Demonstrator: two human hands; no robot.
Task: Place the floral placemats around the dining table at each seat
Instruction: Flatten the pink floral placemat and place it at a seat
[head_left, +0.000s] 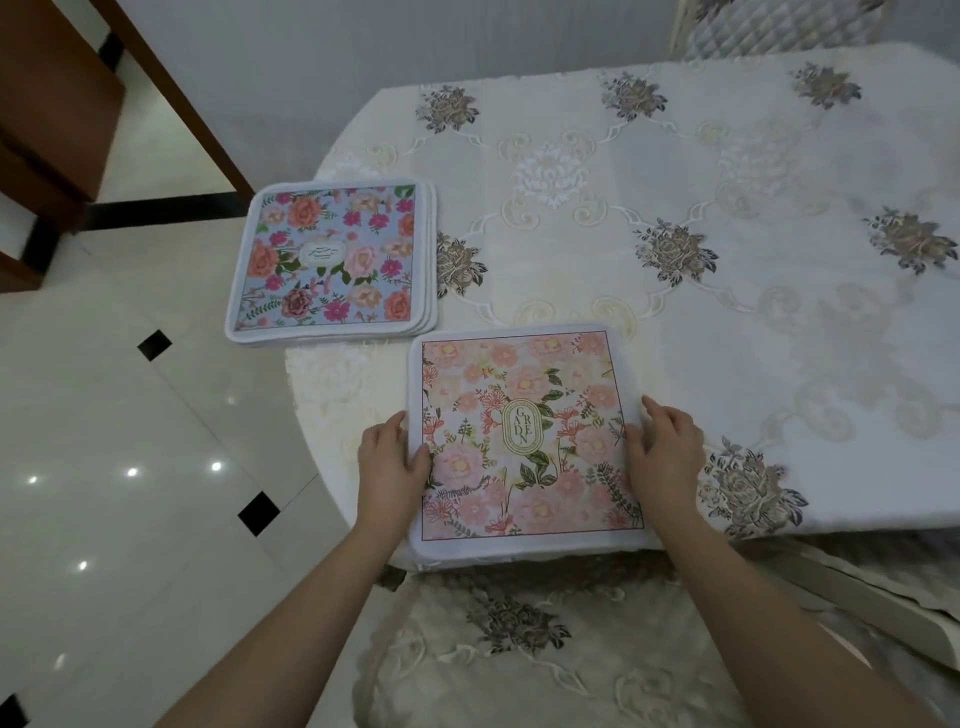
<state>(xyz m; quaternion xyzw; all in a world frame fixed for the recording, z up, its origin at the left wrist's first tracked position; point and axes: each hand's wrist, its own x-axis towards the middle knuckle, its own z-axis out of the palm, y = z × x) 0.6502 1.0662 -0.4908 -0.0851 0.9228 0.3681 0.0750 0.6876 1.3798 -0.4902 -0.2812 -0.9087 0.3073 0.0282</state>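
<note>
A pink floral placemat (524, 410) marked "GARDEN" lies flat at the near edge of the table, its front edge slightly over the table's rim. My left hand (392, 467) grips its left edge, thumb on top. Resting against the mat's right edge is my right hand (665, 457), fingers spread along the border. A stack of several placemats (332, 260), the top one blue with orange and pink flowers, sits at the table's left corner, partly overhanging it.
The table wears a white lace tablecloth (727, 234) with embroidered grey roses. A cushioned chair (779, 26) stands at the far side. A covered seat (519, 649) is directly below me. Glossy tiled floor (130, 441) and dark wooden furniture (52, 104) lie to the left.
</note>
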